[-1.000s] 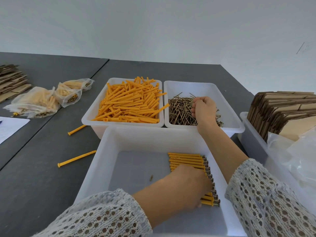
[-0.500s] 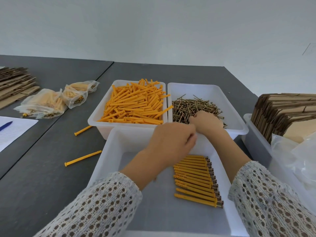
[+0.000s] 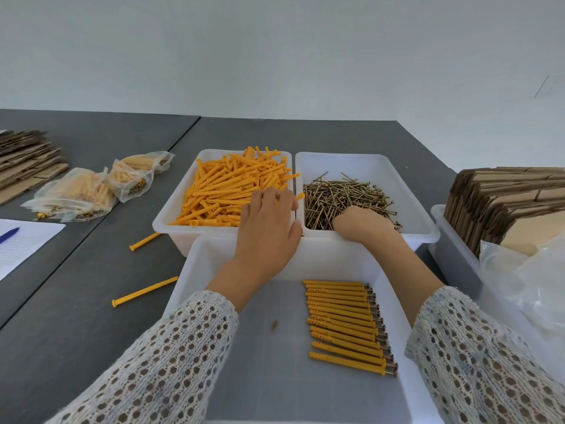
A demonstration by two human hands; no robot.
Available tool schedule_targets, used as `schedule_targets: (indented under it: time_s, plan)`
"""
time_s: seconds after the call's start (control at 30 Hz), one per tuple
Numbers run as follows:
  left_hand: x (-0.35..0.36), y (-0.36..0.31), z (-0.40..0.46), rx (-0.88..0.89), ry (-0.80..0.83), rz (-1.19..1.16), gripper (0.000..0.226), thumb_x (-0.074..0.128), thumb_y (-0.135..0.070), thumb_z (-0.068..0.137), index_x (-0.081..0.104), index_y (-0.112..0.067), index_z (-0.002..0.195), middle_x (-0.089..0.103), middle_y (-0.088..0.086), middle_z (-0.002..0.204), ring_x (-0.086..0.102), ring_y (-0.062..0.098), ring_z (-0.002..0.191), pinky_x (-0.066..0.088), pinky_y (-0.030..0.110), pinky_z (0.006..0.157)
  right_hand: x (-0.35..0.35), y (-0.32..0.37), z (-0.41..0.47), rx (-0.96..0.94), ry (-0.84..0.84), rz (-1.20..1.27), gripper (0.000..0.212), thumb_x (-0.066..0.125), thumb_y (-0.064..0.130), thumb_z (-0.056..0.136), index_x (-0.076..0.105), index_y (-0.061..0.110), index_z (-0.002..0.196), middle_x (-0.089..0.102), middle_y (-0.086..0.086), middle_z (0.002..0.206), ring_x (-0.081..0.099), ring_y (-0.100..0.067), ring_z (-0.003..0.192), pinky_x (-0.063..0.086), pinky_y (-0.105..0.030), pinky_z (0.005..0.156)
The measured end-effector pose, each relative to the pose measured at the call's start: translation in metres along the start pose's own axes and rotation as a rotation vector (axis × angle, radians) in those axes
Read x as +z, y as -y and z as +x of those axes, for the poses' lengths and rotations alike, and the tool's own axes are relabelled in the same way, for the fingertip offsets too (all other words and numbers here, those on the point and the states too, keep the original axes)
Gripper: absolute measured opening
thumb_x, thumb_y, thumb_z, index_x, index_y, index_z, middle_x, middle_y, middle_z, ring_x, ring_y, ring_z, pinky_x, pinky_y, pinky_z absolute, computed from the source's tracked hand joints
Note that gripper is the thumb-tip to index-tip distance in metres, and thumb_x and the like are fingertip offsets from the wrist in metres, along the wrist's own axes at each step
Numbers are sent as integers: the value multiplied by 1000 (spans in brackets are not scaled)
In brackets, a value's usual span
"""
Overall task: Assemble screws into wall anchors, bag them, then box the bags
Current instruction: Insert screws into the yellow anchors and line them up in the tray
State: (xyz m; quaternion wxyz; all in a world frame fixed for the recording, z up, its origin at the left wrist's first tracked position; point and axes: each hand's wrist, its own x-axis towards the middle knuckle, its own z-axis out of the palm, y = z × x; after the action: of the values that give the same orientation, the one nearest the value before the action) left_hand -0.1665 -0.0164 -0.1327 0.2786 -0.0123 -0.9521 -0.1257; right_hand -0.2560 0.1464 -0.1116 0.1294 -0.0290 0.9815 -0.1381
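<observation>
The left hand (image 3: pixel 269 228), fingers spread loosely, reaches toward twelve o'clock over the orange anchors (image 3: pixel 232 191), lying mostly crosswise; the right hand (image 3: pixel 360 223) curls into the screws (image 3: pixel 345 194), its grasp hidden.

Anchors bin (image 3: pixel 171 223) left of screws bin (image 3: pixel 425 223)

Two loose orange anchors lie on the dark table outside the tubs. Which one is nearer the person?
The lower loose anchor, whose tip touches the near tub by the left sleeve. The other loose anchor lies farther back, beside the tub of orange anchors.
</observation>
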Motion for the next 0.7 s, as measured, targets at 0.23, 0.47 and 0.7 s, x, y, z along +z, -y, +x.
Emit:
schedule_targets:
  time_s: [0.23, 0.47, 0.7]
  plan:
    - [7, 9, 1, 111, 100, 45, 42, 35, -42, 103, 52, -29, 139, 50, -5, 145, 40, 20, 135, 36, 42, 103, 1, -2, 3, -16, -13, 4, 17, 39, 17, 85, 40, 17, 68, 44, 0, 71, 44, -23, 72, 34, -37, 75]
    - [3, 0, 3, 95, 15, -95, 51, 36, -36, 103, 37, -17, 150, 40, 6, 153, 35, 23, 140, 35, 43, 108, 12, -8, -4, -169, -503, 301, 19, 42, 2, 86, 61, 3, 88, 59, -10, 75, 50, -23, 65, 42, -33, 58]
    - [-8, -6, 3, 224, -241, -308, 28, 50, -18, 101, 53, -12, 129, 55, 3, 129, 49, 17, 121, 41, 34, 99, 6, -9, -1, -290, -669, 655, 29, 46, -10, 89, 56, 11, 106, 62, -4, 93, 56, -12, 77, 44, -19, 65]
